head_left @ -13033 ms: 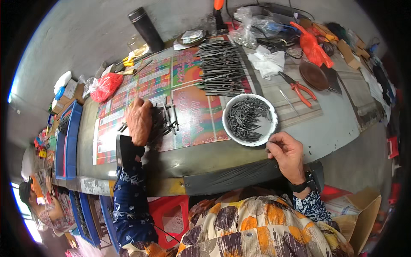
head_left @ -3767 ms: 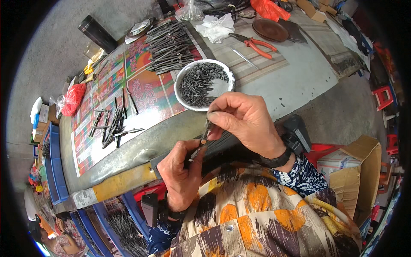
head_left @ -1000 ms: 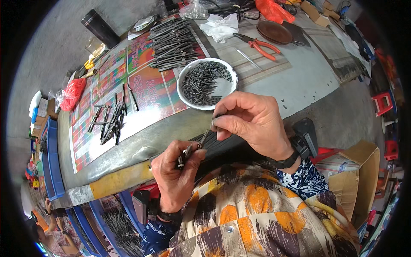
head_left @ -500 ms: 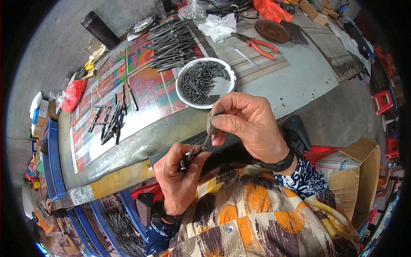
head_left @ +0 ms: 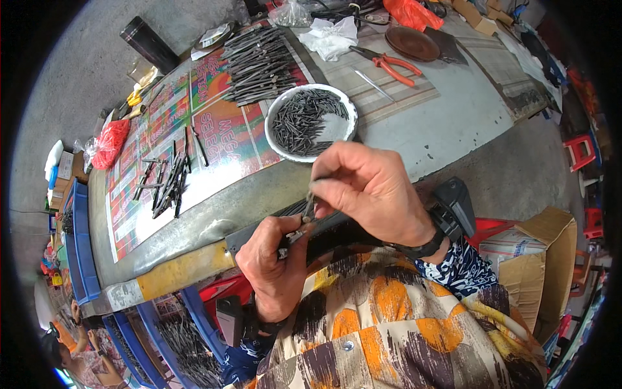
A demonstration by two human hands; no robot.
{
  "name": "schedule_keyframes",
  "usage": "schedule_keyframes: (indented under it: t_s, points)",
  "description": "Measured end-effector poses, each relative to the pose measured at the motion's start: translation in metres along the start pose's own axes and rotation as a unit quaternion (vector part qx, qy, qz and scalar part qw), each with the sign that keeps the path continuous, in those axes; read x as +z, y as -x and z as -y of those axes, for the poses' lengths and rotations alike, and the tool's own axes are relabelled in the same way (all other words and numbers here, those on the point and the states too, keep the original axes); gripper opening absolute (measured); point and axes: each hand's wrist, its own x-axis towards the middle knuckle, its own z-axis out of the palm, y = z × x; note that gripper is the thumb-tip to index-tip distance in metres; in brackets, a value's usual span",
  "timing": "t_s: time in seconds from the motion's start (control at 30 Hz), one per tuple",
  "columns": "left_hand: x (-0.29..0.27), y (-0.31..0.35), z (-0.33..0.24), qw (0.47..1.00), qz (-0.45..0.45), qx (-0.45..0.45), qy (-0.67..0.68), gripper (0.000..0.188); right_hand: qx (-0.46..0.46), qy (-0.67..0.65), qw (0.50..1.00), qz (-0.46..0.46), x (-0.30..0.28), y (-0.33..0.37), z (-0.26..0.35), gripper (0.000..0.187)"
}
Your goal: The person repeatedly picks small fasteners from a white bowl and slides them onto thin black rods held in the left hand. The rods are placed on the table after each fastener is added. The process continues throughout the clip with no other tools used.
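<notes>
Close in front of my body, my left hand (head_left: 275, 266) is closed on a dark slim piece (head_left: 295, 236) with pale metallic bits; its exact kind is hard to make out. The fingers of my right hand (head_left: 372, 191) pinch a small thin dark strip (head_left: 310, 205), whose lower end meets the piece at my left fingertips. Just beyond my right hand stands a white bowl (head_left: 295, 157) holding many short black pins (head_left: 299, 123). A loose cluster of black rods (head_left: 172, 185) lies on the table to the left.
A large row of dark rods (head_left: 259, 65) covers the far table. Red-handled pliers (head_left: 396, 65), a silver pointed tool (head_left: 374, 85) and a brown dish (head_left: 413, 43) lie far right. Blue trays (head_left: 83, 246) flank the left edge; an open cardboard box (head_left: 551, 259) stands at right.
My right hand has moved slightly left and down, closer to the left hand. The left hand has turned a little, still holding the dark piece.
</notes>
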Motion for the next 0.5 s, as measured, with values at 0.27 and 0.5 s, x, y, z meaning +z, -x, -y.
schedule_keyframes:
  t_s: [0.27, 0.5]
  points:
    - [-0.0039, -0.0024, 0.0034, 1.000, 0.008, 0.016, -0.026, 0.015, 0.007, -0.037, 0.998, -0.045, 0.0013, 0.0038, -0.0012, 0.011]
    - [-0.0065, -0.0028, 0.0057, 0.999, 0.014, 0.026, -0.034, 0.016, -0.057, 0.100, 0.992, -0.047, 0.0087, 0.0035, -0.0041, 0.006]
